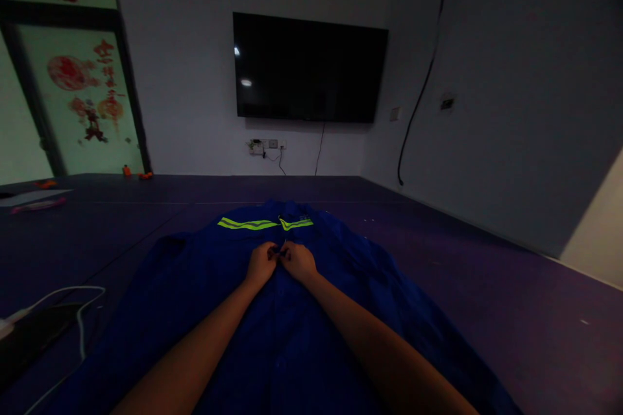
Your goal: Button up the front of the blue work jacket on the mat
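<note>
A blue work jacket (pixel 331 331) with yellow-green reflective strips (pixel 248 225) across the chest lies spread out in front of me, collar at the far end. Both my hands meet at its front opening, just below the strips. My left hand (pixel 263 262) pinches the jacket's front edge. Close beside it, my right hand (pixel 298 259) is closed on the same front edge from the other side. Whatever small fastener may sit between the fingertips is hidden by the fingers and the dim light.
The jacket lies on a dark purple floor (pixel 467 285). At the left are a white cable (pixel 82 324) and a dark flat object (pixel 43 337). A television (pixel 311 68) hangs on the far wall. A black cable (pixel 423 87) runs down the right wall. Small orange things (pixel 127 170) lie by the door.
</note>
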{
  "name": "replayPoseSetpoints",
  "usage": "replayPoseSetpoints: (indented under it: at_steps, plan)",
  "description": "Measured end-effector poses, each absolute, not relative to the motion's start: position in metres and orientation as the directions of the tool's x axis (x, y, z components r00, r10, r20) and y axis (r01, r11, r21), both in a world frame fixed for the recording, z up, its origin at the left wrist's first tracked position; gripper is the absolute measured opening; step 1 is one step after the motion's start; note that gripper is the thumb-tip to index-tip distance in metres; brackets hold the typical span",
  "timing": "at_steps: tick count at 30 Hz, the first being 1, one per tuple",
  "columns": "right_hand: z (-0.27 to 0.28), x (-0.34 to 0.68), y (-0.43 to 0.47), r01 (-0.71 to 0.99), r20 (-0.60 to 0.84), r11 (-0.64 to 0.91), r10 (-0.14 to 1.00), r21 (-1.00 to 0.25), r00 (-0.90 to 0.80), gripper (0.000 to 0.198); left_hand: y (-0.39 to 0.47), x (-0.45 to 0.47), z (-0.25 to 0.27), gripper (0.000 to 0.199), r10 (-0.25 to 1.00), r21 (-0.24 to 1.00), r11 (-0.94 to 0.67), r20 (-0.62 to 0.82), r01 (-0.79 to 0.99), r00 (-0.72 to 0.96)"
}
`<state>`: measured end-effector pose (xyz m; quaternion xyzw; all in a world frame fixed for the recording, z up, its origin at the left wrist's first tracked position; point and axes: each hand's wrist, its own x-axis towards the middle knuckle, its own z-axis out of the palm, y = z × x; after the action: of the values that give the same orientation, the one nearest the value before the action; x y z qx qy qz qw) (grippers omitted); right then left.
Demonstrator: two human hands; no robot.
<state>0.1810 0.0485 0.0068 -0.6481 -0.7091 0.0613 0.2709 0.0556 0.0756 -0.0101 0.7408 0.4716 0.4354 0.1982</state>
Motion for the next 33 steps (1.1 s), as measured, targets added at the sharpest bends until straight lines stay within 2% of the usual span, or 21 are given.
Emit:
replayPoseSetpoints:
  at_steps: [33]
  plan:
    - [0.0109, 0.1800, 0.0443, 0.897, 0.290, 0.143, 0.957, -0.417, -0.017, 0.020, 0.0740, 0.0562, -0.0086, 0.022, 0.873, 0.708, -0.475, 0.454, 0.522, 0.179]
